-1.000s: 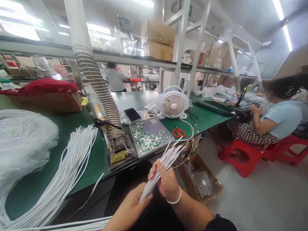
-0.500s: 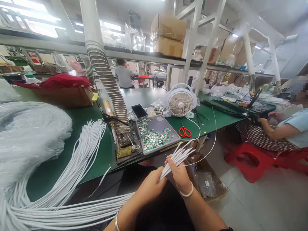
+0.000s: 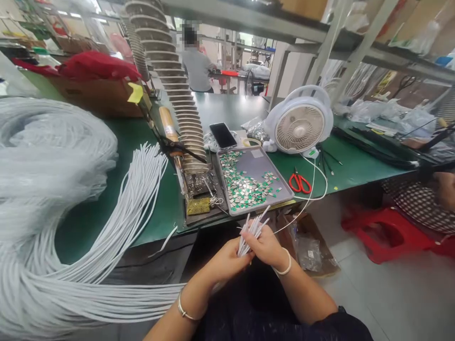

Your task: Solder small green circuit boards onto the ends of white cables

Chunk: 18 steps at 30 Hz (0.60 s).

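Both my hands are closed round the end of a bunch of white cables (image 3: 253, 230) held over my lap, just in front of the green bench. My left hand (image 3: 223, 261) grips the bunch from below and my right hand (image 3: 267, 247) pinches it just above, with the cut cable tips fanning out past my fingers. The rest of the cables (image 3: 106, 303) trail left in a long loop onto the bench. A metal tray (image 3: 249, 166) scattered with small green and silver parts lies right behind the tips.
A corrugated extraction hose (image 3: 181, 109) drops onto a fixture beside the tray. A phone (image 3: 222, 135), a white desk fan (image 3: 300, 124) and red scissors (image 3: 300, 182) lie on the bench. A cardboard box (image 3: 309, 246) sits on the floor, with a red stool (image 3: 384, 232) and a seated person at right.
My view has tilted down and moved closer to the bench. My hands have drawn together near the cable tips, so less of the bunch sticks out beyond my fingers.
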Available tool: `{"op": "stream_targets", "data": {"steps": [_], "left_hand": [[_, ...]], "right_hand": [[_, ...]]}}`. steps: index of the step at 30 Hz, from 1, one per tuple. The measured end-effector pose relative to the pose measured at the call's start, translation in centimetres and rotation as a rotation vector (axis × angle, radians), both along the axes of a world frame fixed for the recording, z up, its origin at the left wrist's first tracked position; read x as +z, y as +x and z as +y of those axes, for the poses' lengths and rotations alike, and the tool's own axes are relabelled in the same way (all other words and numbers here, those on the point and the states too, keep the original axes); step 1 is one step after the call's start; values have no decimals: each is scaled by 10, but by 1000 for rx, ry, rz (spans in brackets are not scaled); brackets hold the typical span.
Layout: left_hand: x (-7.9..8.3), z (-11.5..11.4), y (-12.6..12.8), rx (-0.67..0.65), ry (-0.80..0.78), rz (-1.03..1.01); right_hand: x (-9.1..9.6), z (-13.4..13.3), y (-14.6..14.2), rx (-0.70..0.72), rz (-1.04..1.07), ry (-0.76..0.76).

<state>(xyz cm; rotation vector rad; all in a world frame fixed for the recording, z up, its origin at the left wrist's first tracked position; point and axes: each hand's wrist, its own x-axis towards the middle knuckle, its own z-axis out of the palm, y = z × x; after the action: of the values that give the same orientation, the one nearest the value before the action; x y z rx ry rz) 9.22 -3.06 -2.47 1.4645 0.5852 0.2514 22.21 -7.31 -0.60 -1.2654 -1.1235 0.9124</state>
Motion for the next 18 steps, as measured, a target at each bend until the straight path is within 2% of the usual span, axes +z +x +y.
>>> {"op": "stream_targets", "data": {"steps": [3,7,13,18], "left_hand": [[0,1,3,32,-88,-45],[4,3,-1,59,-196,-120],[4,7,-15,122,-290,-191],[1,6,-16,181,-328,-210]], "right_hand": [[2,0,-4,88,-114,9],[5,-1,6,139,-348,98],[4,-14,27,37,-447,182],[8,-35,32,123,-504,186]]}}
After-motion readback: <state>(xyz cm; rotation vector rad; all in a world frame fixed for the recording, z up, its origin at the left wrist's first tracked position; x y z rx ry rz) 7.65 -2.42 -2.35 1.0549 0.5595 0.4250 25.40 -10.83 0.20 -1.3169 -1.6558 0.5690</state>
